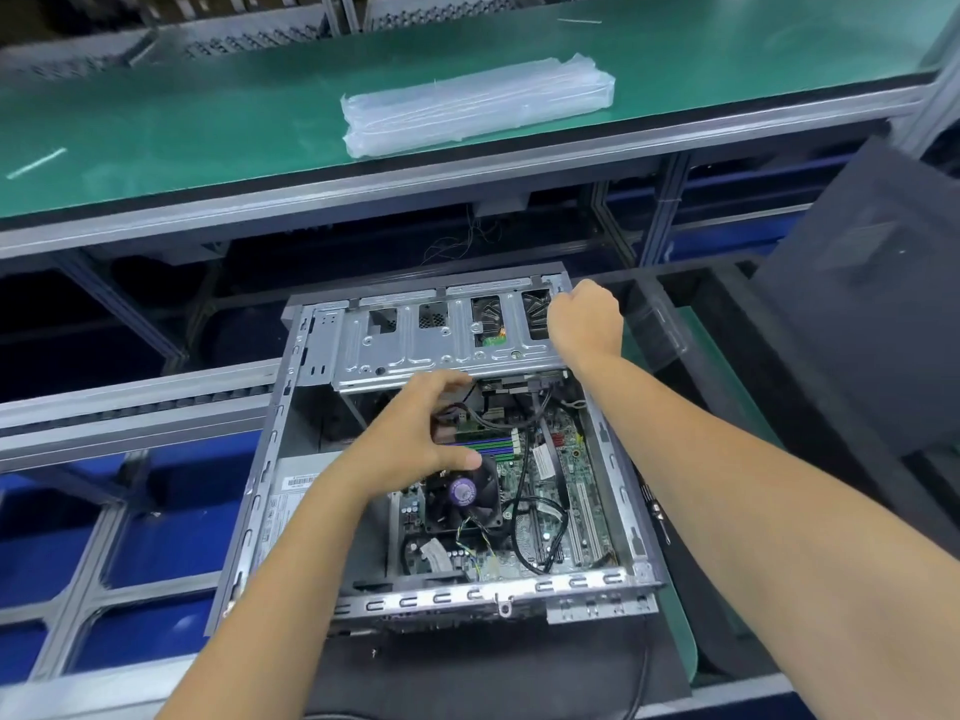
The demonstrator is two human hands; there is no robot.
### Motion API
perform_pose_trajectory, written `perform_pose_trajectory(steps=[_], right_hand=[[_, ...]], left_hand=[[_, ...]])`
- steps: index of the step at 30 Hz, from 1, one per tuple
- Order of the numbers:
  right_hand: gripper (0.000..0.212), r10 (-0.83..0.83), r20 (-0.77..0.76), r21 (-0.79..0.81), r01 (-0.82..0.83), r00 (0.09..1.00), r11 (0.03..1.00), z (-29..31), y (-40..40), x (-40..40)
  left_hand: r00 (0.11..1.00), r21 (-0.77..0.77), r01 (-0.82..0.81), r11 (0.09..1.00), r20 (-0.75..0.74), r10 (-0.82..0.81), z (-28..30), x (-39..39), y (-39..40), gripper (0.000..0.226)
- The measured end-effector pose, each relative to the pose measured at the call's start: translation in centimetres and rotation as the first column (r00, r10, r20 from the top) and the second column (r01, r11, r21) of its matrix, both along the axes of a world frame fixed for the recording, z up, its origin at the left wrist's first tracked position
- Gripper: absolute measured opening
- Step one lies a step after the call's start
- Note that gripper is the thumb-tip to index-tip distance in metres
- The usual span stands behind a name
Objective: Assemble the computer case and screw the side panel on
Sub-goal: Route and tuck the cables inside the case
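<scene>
From the head camera, the open computer case (436, 459) lies in the middle of the frame, with no side panel on it. The left hand (415, 433) hangs over the middle of the case, fingers curled loosely and holding nothing. The right hand (584, 317) is curled tight at the case's top right corner on the metal drive cage (441, 335). Inside are a green board, black wires and a fan (462, 493).

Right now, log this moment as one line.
case open, panel off | left hand over fan, near cables | right hand grips drive cage corner
</scene>
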State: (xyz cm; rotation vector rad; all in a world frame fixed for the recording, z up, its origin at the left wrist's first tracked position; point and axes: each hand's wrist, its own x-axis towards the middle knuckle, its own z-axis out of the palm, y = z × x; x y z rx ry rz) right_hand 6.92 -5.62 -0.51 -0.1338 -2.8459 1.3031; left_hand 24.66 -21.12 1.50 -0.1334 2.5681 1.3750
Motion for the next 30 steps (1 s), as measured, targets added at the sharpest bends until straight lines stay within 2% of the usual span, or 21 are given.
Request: perform_pose_trajectory(steps=[1,3,4,5,6,7,8,9,11,15,17,22,25,27,30], right_hand=[[0.033,0.000,0.001,0.002,0.000,1.000,1.000,0.0,0.0,0.0],[0.033,-0.003,0.000,0.011,0.003,1.000,1.000,0.0,-0.1,0.0],[0.033,-0.005,-0.003,0.018,0.005,1.000,1.000,0.0,-0.1,0.0],[0.033,-0.006,-0.007,0.024,0.007,1.000,1.000,0.0,-0.1,0.0],[0.032,-0.008,-0.010,0.028,0.008,1.000,1.000,0.0,-0.1,0.0],[0.032,-0.009,-0.011,0.031,0.009,1.000,0.999,0.0,-0.1,0.0],[0.032,-0.008,-0.010,0.032,0.009,1.000,0.999,0.0,-0.1,0.0],[0.033,-0.007,-0.008,0.032,0.008,1.000,0.999,0.0,-0.1,0.1],[0.033,-0.007,-0.007,0.030,0.007,1.000,1.000,0.0,-0.1,0.1],[0.033,-0.009,-0.007,0.030,0.009,1.000,1.000,0.0,0.0,0.0],[0.033,-0.007,-0.007,0.027,0.007,1.000,1.000,0.0,-0.1,0.1],[0.034,-0.009,-0.008,0.026,0.009,1.000,1.000,-0.1,-0.1,0.1],[0.033,-0.008,-0.010,0.027,0.008,1.000,1.000,0.0,-0.1,0.1],[0.032,-0.003,-0.010,0.029,0.004,1.000,1.000,0.0,-0.1,0.1],[0.031,0.005,-0.009,0.031,-0.004,1.000,0.999,0.0,-0.1,0.2]], left_hand=[[0.997,-0.224,0.010,0.975,-0.077,-0.028,0.4,0.2,0.4,0.078],[0.944,-0.574,-0.037,0.818,-0.290,-0.160,1.4,0.6,1.4,0.063],[0.888,-0.652,-0.082,0.753,-0.391,-0.242,1.9,0.6,2.1,0.048],[0.842,-0.670,-0.050,0.741,-0.428,-0.330,2.5,0.6,2.9,0.034],[0.829,-0.605,0.113,0.788,-0.380,-0.411,2.8,0.5,3.7,0.022],[0.831,-0.449,0.345,0.824,-0.261,-0.490,3.0,0.4,4.8,0.014],[0.805,-0.264,0.542,0.798,-0.109,-0.583,2.9,0.3,5.9,0.010],[0.753,-0.144,0.652,0.745,0.011,-0.657,2.5,0.1,6.9,0.014],[0.666,-0.138,0.746,0.652,0.112,-0.738,1.2,-0.7,8.4,0.025],[0.547,-0.285,0.833,0.474,0.288,-0.786,-1.1,-1.8,10.0,0.055],[0.494,-0.364,0.854,0.371,0.347,-0.797,-1.7,-1.7,10.3,0.059],[0.506,-0.549,0.785,0.287,0.300,-0.809,-1.9,-1.4,10.6,0.036],[0.467,-0.595,0.779,0.198,0.338,-0.817,-1.6,-1.3,10.8,0.009],[0.477,-0.582,0.783,0.221,0.333,-0.813,-1.7,-1.1,10.7,0.005],[0.522,-0.499,0.798,0.339,0.289,-0.802,-1.6,-1.1,9.7,0.010]])
